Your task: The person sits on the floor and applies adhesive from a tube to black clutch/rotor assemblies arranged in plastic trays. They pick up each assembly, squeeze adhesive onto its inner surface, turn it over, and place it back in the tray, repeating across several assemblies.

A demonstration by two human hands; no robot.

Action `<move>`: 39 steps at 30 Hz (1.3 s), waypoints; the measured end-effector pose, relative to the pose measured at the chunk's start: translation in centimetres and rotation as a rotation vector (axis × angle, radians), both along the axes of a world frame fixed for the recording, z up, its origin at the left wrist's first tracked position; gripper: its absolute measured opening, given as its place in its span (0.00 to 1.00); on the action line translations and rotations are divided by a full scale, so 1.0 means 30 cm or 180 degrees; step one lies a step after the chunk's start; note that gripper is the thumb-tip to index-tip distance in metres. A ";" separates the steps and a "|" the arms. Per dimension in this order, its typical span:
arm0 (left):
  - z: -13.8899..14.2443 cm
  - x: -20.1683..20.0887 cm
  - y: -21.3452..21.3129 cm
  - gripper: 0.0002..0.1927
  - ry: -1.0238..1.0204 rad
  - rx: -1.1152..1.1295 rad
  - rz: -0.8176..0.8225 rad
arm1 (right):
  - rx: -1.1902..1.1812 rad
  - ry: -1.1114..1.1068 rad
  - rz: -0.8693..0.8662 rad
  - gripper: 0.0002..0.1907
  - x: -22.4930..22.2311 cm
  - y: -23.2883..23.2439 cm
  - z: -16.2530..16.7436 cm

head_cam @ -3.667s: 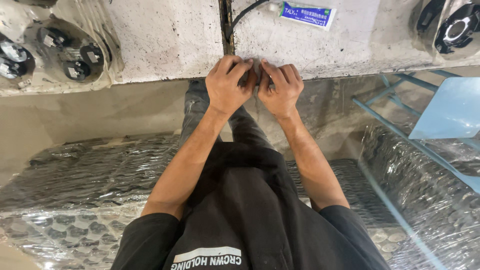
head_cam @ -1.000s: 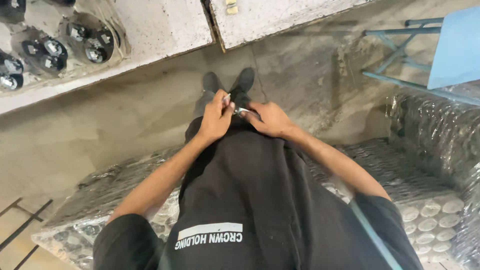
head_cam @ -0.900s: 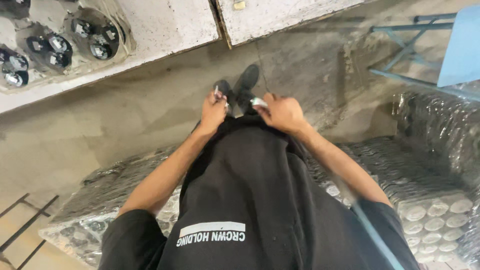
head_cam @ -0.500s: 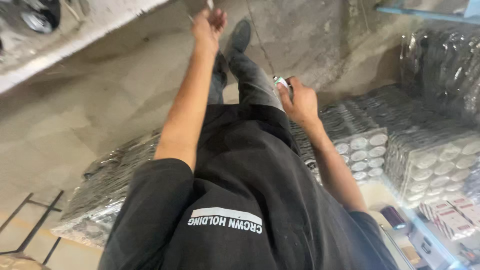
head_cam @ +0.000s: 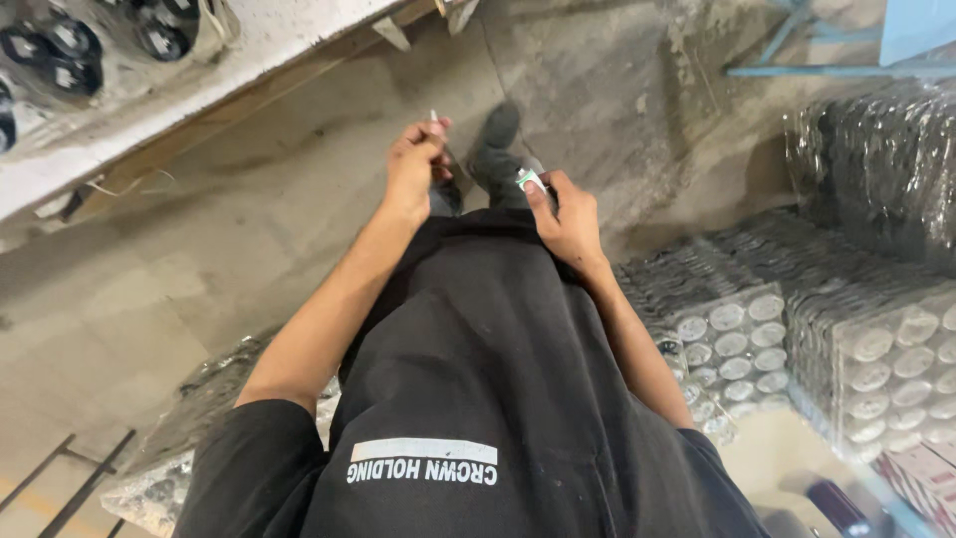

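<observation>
I look straight down my black shirt at my own legs and black shoes on a concrete floor. My left hand is raised in front of me and pinches a thin pale stick-like piece that pokes up from the fingertips. My right hand rests near my waist and grips a small white and green packet. The two hands are apart, about a hand's width between them.
Plastic-wrapped trays of round metal cans are stacked at my right and behind me, more at lower left. A pale wall or ledge with black round parts runs along the upper left. A blue frame stands upper right.
My hands, earlier joined at the wall and then at my waist, have separated. The left hand rose high half a second ago and has come back down nearer the right. The view has tilted.
</observation>
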State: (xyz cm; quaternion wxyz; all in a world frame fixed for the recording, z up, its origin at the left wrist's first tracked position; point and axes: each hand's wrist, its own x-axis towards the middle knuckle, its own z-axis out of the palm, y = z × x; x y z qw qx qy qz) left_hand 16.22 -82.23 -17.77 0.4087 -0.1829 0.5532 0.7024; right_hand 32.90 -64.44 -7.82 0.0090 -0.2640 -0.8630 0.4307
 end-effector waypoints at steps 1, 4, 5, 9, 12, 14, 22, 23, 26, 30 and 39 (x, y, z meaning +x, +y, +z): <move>0.035 0.007 0.023 0.06 0.0097 0.0098 -0.0089 | 0.0021 0.0160 -0.0015 0.17 -0.015 0.013 0.024; 0.137 0.050 0.138 0.06 0.0398 0.0267 -0.0170 | -0.0398 0.0042 -0.0385 0.15 -0.048 0.063 0.109; 0.171 0.063 0.183 0.07 0.0503 0.0310 -0.0166 | -0.0452 0.0096 -0.0414 0.14 -0.054 0.084 0.141; 0.325 0.105 0.359 0.07 0.0178 0.0985 -0.0341 | -0.0617 0.0567 -0.0439 0.12 -0.053 0.196 0.271; 0.454 0.126 0.522 0.09 -0.0134 0.1380 -0.0547 | -0.0703 0.1071 -0.0452 0.12 -0.019 0.315 0.361; 0.535 0.135 0.655 0.11 -0.0241 0.1548 -0.0708 | -0.0865 0.1294 -0.0624 0.12 0.001 0.410 0.406; 0.700 0.224 1.146 0.13 -0.0187 0.1953 -0.1046 | -0.0851 0.1382 -0.1027 0.11 0.141 0.874 0.510; 0.708 0.238 1.201 0.13 -0.0189 0.1978 -0.1068 | -0.0776 0.1335 -0.1091 0.11 0.154 0.925 0.522; 0.727 0.273 1.352 0.11 0.0188 0.1871 -0.1143 | -0.0396 0.1169 -0.1184 0.11 0.183 1.056 0.557; 0.757 0.263 1.489 0.13 0.1584 0.1440 -0.1667 | 0.0551 0.1032 -0.1045 0.13 0.225 1.180 0.595; 0.817 0.142 1.784 0.22 0.1900 0.1321 -0.2111 | -0.3222 0.1221 -0.1713 0.14 0.159 1.430 0.502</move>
